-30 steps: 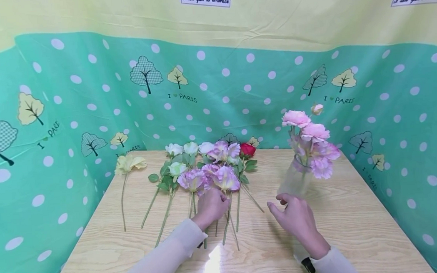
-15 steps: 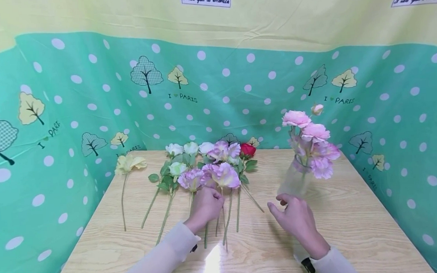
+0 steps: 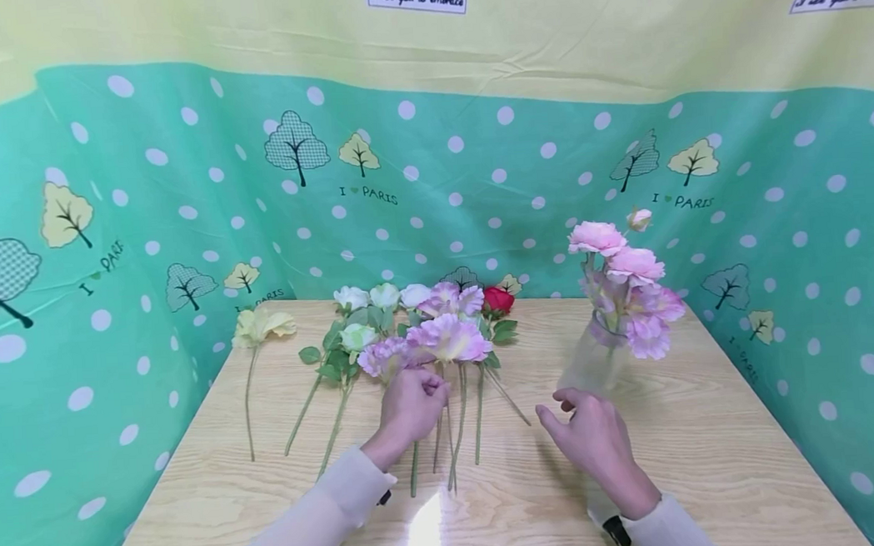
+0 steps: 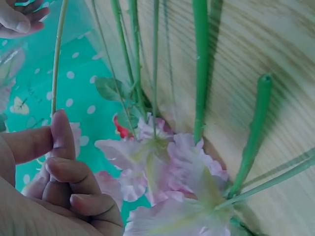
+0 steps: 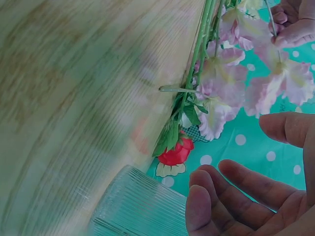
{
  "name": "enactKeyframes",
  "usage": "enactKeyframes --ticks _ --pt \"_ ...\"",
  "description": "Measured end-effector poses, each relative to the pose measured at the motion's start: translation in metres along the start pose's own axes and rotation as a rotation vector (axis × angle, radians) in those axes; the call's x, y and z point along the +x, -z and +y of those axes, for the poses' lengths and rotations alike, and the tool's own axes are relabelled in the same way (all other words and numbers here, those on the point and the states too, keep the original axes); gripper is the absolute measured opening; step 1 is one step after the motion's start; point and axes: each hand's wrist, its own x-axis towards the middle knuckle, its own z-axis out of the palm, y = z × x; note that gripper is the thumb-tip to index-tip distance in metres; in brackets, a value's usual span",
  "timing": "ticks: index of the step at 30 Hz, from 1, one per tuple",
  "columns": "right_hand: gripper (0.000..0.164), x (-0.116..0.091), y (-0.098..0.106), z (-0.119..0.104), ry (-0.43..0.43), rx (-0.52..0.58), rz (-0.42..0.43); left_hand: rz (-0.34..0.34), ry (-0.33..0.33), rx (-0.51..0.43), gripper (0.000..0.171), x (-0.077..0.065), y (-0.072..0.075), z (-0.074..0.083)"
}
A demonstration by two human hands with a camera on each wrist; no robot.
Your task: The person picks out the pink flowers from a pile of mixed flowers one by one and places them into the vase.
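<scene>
- Now the left hand (image 3: 412, 404) pinches a thin stem (image 4: 58, 59) in its fingers (image 4: 62, 135).
- That stem's purple flower (image 3: 448, 337) is just past those fingers, at one o'clock.
- The right hand (image 3: 596, 437) has bent fingers, with the thumb apart.
- The glass vase (image 3: 588, 362) is near it, at twelve o'clock, on the surface (image 3: 696, 457).
</scene>
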Motion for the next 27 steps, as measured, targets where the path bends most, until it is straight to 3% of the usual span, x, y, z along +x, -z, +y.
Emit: enactKeyframes --ticks 11,27 --pt "0.039 0.001 0.002 0.000 -0.015 0.002 -0.010 0.030 -0.105 -0.059 0.009 -0.003 0.004 0.013" --pt "0.034 -0.001 0.002 -0.004 0.002 0.024 0.019 -0.007 -0.161 -0.070 0.008 -0.006 0.010 0.035"
